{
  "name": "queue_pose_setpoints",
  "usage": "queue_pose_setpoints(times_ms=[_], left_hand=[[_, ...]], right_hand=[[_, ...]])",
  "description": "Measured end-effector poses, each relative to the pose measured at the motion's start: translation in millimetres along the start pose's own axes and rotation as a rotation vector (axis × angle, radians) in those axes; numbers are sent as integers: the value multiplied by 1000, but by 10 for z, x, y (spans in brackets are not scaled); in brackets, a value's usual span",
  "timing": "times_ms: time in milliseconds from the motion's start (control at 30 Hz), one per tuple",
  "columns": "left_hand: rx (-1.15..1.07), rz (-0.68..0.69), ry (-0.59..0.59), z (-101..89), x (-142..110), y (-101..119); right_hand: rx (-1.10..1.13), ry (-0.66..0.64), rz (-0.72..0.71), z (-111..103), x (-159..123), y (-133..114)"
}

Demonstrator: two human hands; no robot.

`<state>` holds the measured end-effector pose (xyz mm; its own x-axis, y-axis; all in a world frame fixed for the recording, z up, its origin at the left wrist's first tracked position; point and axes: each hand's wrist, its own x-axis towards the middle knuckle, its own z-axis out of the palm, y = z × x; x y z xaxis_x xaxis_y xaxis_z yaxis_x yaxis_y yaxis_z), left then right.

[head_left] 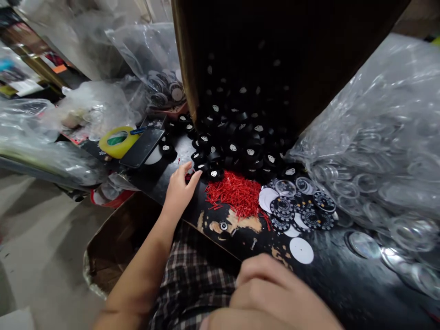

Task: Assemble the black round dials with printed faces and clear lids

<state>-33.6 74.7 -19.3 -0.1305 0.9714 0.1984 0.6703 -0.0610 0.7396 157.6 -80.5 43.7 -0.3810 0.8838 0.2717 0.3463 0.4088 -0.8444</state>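
My left hand (pixel 182 188) reaches over the black bench, thumb apart from its fingers. A small dark, reddish thing lies by the fingertips; whether they touch it cannot be made out. Just beyond are many black round cases (pixel 233 148) with small white labels. To the right of that hand spreads a heap of thin red clock hands (pixel 237 192). Close to the camera, my right hand (pixel 271 293) is blurred, with fingers curled; anything inside it is hidden. A white disc (pixel 301 250) lies just past it, near a pile of black printed dials (pixel 302 208).
A large dark open box (pixel 295 55) stands behind the cases. Clear bags of round transparent covers (pixel 364 188) fill the right side. On the left are a roll of yellow tape (pixel 118 142) and a black phone (pixel 142 149). Below stands a cardboard box (pixel 103 252).
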Motion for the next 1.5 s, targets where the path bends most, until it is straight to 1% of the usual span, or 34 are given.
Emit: queue_pose_setpoints(times_ms=[67,100,167,200,233,267,300,333,367,400,433,467,500,533,600,667,767,833,867,900,967,1033,1067,1100,1133,1200,1267,1333,1367,1433,1500], left_hand=[[7,-5,20,140,213,-10],[8,-6,29,180,269,-19],[4,0,49,190,283,-15],[3,5,62,161,246,7],[-6,19,80,114,180,46],[-30,44,95,58,88,102],[-66,82,93,-1,-27,173],[-121,137,63,-55,-161,253],[-190,203,-12,-98,-307,338],[-250,265,-138,-127,-458,419],[-314,308,-276,-138,-605,489],[-387,298,-382,-132,-740,545],[-481,230,-457,-109,-857,585],[-598,131,-503,-70,-952,608],[-853,-116,-526,44,-1078,626],[-1063,-310,-527,166,-1134,636],[-1233,-531,-592,278,-1147,667],[-1317,-667,-661,295,-1138,689],[-1356,-726,-678,294,-1133,697],[-1392,-774,-674,291,-1129,704],[-1447,-828,-632,290,-1124,713],[-1478,-836,-596,310,-1126,717],[-1486,-828,-594,326,-1129,719],[-1489,-817,-602,345,-1131,722],[-1487,-807,-608,363,-1133,727],[-1470,-794,-603,393,-1130,745],[-1430,-807,-589,411,-1114,778],[-1390,-836,-557,425,-1092,817],[-1377,-848,-538,433,-1083,834],[-1363,-851,-499,452,-1080,861],[-1357,-814,-492,471,-1104,877]], right_hand=[[-43,-45,-89,24,63,-6],[-69,-69,-140,-3,61,11],[-81,-60,-209,-108,22,81],[-63,-42,-205,-168,-1,130],[-35,-17,-156,-223,-15,184],[-2,14,-58,-265,-17,240],[29,45,67,-294,-6,295],[57,81,205,-309,18,347],[94,110,330,-313,49,394],[143,146,430,-309,84,435],[203,180,498,-303,116,470],[262,197,540,-298,141,497],[310,200,563,-295,157,518],[344,193,573,-296,164,532],[365,182,582,-307,155,544],[360,187,583,-328,129,540],[343,184,596,-397,84,547],[313,122,601,-483,67,600],[258,107,599,-537,66,647],[150,125,591,-594,71,708],[-209,237,569,-706,94,852],[-592,325,552,-793,124,992],[-719,327,549,-824,138,1046],[-785,313,546,-846,148,1084],[-797,310,537,-861,153,1104],[-704,357,499,-868,142,1085],[-482,377,482,-848,108,997],[-238,349,495,-802,64,864],[-152,345,501,-769,46,792],[-72,374,490,-689,31,658],[-67,401,462,-600,46,561]])
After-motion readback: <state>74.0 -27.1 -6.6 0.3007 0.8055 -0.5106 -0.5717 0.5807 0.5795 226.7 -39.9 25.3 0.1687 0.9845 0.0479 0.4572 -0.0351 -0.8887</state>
